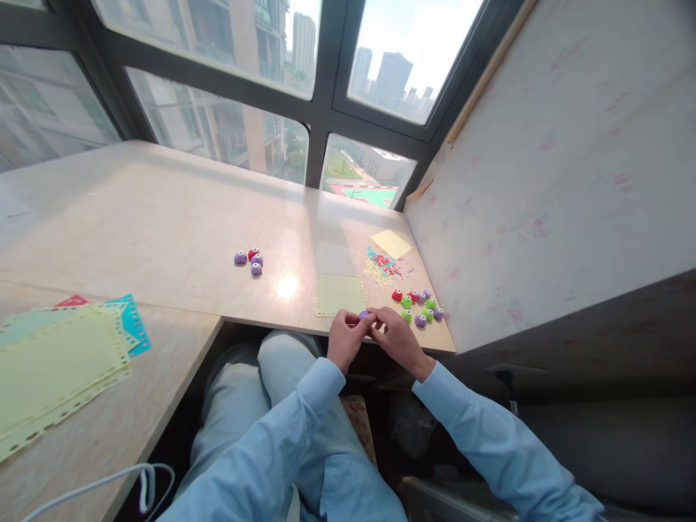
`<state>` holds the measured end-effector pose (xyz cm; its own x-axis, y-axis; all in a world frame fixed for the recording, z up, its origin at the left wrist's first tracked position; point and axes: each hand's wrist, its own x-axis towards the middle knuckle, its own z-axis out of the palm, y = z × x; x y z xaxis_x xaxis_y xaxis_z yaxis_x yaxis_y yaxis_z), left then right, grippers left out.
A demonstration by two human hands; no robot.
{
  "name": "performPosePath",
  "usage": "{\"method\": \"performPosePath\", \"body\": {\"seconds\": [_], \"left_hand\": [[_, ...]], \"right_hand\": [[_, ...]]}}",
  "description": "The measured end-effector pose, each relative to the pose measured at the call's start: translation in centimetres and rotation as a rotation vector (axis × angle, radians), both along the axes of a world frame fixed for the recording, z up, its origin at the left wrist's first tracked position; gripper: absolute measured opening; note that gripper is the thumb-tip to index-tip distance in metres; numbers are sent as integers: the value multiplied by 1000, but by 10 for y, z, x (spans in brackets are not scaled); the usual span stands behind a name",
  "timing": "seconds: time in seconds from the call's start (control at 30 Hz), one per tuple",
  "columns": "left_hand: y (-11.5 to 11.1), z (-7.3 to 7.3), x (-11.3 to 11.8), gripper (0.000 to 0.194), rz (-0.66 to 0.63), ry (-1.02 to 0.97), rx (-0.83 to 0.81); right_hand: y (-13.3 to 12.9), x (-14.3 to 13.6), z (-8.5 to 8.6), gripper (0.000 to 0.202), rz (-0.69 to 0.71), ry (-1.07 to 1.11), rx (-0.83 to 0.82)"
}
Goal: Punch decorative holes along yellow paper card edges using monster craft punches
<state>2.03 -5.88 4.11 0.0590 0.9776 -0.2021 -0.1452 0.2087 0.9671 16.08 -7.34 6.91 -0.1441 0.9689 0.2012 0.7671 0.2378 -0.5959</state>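
A small purple craft punch [364, 315] is held between both hands at the desk's front edge. My left hand [346, 338] has its fingers closed around the punch from the left. From the right, the fingertips of my right hand [396, 335] pinch the same punch, which they partly cover. Just beyond lies a pale yellow sheet of paper [340, 295] with holes along its edges. To the right of my hands sits a group of red, green and purple punches [420, 320].
Paper confetti in red, blue and yellow [383, 265] is scattered near a plain yellow paper piece [391, 244]. Several more punches [257, 268] stand to the left. Hole-edged sheets [65, 362] lie on the left table, above a white cable [109, 478]. A wall [544, 181] bounds the right.
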Motion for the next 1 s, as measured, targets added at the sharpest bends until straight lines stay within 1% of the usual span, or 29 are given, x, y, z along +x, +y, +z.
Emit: {"method": "performPosePath", "body": {"seconds": [0.13,0.23,0.4,0.47,0.53,0.63,0.7,0.77,0.83,0.9,1.0], "left_hand": [[3,7,4,29,-66,-5,12],[5,9,2,18,-156,24,29],[9,3,-5,13,-280,11,23],[12,-1,-8,15,-302,12,37],[14,-5,-14,17,-299,60,77],[19,-10,-26,16,-244,233,187],[24,-13,-34,17,-217,429,334],[33,-15,-39,21,-226,640,517],[43,-17,-41,25,-277,791,657],[53,-20,-40,29,-334,871,730],[65,-27,-37,34,-368,952,734]], "right_hand": [[9,9,0,26,-5,-4,-9],[12,15,-4,25,-5,-32,-34],[14,19,-9,20,-4,-61,-78],[16,22,-10,21,18,-63,-95],[21,27,-10,24,9,-60,-105],[31,38,-8,31,-48,-67,-104],[40,46,-7,29,-64,-110,-108],[49,53,-5,25,-44,-176,-129],[58,57,-5,22,1,-240,-162],[67,58,-6,20,49,-295,-189],[78,56,-9,19,114,-355,-208]]}}
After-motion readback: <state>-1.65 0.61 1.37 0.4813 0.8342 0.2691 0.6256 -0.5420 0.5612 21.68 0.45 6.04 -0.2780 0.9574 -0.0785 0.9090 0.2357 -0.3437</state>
